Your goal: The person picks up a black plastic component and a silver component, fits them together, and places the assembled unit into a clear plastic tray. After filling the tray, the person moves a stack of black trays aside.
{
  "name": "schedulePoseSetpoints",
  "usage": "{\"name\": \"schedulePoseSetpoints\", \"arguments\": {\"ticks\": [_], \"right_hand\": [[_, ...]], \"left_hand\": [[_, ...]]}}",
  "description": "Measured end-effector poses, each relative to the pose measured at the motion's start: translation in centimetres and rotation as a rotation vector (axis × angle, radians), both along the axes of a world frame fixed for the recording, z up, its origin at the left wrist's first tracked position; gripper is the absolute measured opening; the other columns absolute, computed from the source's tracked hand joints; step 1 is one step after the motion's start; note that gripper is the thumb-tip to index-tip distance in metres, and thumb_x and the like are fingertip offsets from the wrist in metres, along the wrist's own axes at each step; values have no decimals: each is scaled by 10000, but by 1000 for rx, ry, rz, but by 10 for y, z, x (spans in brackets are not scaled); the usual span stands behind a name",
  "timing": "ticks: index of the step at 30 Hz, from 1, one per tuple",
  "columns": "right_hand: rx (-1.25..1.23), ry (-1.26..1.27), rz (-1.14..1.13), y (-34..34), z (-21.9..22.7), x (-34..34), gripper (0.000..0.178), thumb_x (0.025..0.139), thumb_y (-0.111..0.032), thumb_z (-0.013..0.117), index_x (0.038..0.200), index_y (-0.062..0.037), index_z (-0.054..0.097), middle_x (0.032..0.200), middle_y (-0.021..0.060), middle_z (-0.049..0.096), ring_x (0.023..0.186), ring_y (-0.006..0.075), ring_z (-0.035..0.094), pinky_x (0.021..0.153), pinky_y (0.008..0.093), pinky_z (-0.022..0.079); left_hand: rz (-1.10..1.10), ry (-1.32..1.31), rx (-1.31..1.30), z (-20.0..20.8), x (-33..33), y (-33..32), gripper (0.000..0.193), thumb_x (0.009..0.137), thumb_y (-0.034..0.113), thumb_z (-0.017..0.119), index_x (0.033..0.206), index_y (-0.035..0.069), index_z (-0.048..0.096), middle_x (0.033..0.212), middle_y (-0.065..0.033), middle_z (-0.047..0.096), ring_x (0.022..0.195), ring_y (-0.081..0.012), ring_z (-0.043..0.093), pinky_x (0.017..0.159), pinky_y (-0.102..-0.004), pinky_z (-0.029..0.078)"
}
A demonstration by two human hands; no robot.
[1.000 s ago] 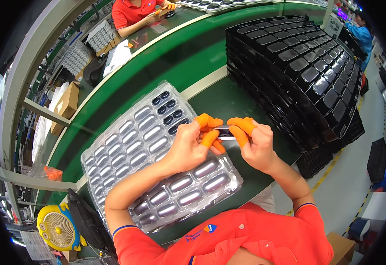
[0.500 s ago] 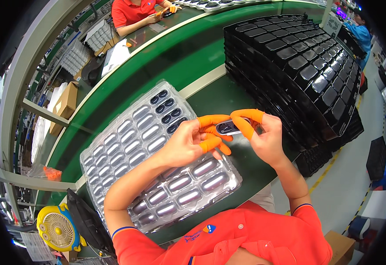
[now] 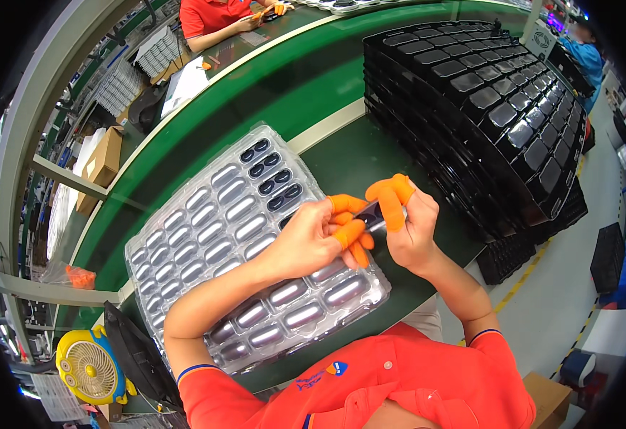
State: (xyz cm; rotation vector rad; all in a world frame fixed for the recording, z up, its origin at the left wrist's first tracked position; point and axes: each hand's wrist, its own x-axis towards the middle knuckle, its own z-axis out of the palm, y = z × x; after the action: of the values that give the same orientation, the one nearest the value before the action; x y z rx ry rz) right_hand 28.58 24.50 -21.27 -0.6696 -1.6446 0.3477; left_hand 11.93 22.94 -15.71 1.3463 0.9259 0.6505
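Observation:
Both of my hands, in orange finger covers, meet over the right side of a clear plastic tray. Between them is a small oval part with a dark, shiny face, tilted and partly covered by fingers. My left hand pinches its left end. The bent fingers of my right hand close on its other end. Rows of silvery oval pockets fill the tray. Several dark oval parts with paired round shapes sit in the row at its far right, partly hidden lower down by my left hand.
A tall stack of black moulded trays stands on the right. A yellow-and-blue fan and a black bag are at lower left. Across the green bench divider, a person in a red shirt handles something dark.
The oval part has tilted and moved slightly down, so its face shows less. My right hand has shifted a little left, its fingers now covering more of the part.

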Motion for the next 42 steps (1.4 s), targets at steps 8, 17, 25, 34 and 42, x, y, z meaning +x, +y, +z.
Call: {"name": "schedulePoseSetpoints", "arguments": {"ticks": [8, 17, 25, 34, 42], "right_hand": [[283, 72, -46, -4, -12, -9, 110, 773, -40, 489, 786, 26, 577, 660, 108, 577, 507, 252, 536, 512, 307, 426], [-426, 384, 339, -22, -11, -15, 341, 942, -294, 414, 869, 2, 565, 659, 42, 571, 507, 146, 510, 494, 274, 412], [-1027, 328, 639, -24, 12, 10, 499, 977, -415, 301, 880, 3, 555, 642, 23, 522, 506, 100, 464, 483, 227, 386], [-861, -132, 352, -28, 5, -3, 590, 963, -476, 288, 811, 15, 576, 560, -5, 477, 461, 76, 421, 408, 231, 308], [-1139, 188, 594, -14, 19, 15, 447, 976, -352, 357, 866, 26, 570, 580, 27, 512, 462, 93, 457, 396, 218, 313]], "left_hand": [[-159, -11, -211, -4, 7, -11, 171, 908, 84, 498, 936, -82, 522, 695, -133, 620, 497, -185, 615, 388, -237, 466], [-104, -70, -325, 3, 4, -3, 171, 889, 103, 531, 882, -67, 543, 669, -135, 627, 464, -182, 601, 359, -238, 435], [-74, 431, 515, 16, -11, 1, 127, 835, 39, 594, 934, -40, 583, 651, -94, 597, 493, -140, 595, 440, -228, 458], [-9, 245, 726, -18, -4, -7, 177, 778, -55, 531, 950, -36, 570, 713, -141, 576, 566, -254, 596, 513, -340, 464], [85, 166, 344, 15, -2, 2, 202, 833, -43, 527, 1028, -21, 576, 719, -89, 602, 543, -147, 602, 480, -256, 478]]}}
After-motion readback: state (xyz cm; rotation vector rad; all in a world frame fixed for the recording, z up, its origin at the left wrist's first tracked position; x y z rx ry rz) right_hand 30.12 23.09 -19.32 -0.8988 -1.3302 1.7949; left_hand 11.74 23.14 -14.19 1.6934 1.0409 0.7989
